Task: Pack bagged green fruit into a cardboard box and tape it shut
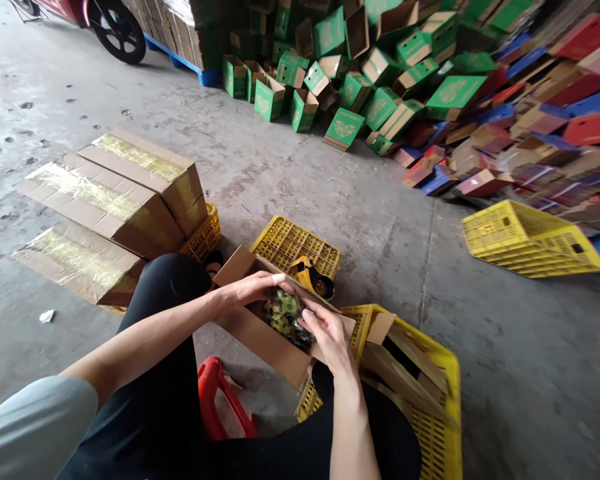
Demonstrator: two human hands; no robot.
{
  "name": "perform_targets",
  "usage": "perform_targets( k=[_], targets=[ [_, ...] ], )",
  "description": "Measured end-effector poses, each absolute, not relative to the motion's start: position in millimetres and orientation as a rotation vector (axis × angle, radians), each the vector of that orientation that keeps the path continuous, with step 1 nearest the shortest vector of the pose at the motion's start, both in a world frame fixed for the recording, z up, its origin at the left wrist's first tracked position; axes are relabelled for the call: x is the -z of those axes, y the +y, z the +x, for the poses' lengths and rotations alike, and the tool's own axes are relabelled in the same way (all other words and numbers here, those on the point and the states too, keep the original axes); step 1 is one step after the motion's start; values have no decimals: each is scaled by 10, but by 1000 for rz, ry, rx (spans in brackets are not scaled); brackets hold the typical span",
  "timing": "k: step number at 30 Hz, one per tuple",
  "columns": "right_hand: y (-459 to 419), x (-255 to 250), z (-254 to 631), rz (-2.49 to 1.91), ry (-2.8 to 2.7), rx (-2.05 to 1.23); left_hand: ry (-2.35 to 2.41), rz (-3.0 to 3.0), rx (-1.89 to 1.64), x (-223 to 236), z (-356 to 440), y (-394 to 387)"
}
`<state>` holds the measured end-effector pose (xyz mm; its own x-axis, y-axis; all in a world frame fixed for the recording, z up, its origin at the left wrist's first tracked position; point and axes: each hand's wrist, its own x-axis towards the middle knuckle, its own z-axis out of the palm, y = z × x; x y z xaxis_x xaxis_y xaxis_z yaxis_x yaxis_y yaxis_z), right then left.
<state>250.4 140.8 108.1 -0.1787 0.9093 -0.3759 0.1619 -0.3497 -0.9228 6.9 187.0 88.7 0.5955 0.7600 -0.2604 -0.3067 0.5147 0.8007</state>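
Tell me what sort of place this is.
Probably a warehouse or packing area: taped cartons sit grouped on one side, a heap of green boxes lies further off, and a yellow plastic crate rests on bare, stained floor.

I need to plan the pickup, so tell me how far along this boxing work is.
Looks done: three boxes, shut with tape across their tops. In hand: an open box, with the left hand and right hand at the green bagged items inside. Left, it seems: this box isn't shut, and the box in the yellow crate stands open, its contents unclear.
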Motion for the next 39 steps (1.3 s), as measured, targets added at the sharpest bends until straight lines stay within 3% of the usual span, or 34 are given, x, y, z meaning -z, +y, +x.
perform_targets(
  k=[10, 17, 23, 26, 30, 34, 39],
  targets=[
    [1457, -987, 2536, -1525, -1557, -1256, 729, 1263, -464, -715, -161, 2020],
    [1412, -924, 2547, -1694, -1963, -1154, 1307, 2125, -307, -668, -159, 1895],
    [1312, -889, 2356, -1657, -2294, -1010, 1641, 2359, -28, -661, -22, 1774],
    [1319, -955, 2330, -1767, -2312, -920, 1719, 2333, 34, -709, -49, 1806],
    [1365, -1037, 2428, -1855, -2154, -877, 1718, 2225, -193, -759, -73, 1828],
    [1431, -1069, 2590, -1770, -1814, -1055, 1239, 1895, -533, -723, 11, 1839],
    [1489, -1092, 2665, -1588, -1587, -1228, 856, 1140, -571, -711, 118, 1854]
  ],
)
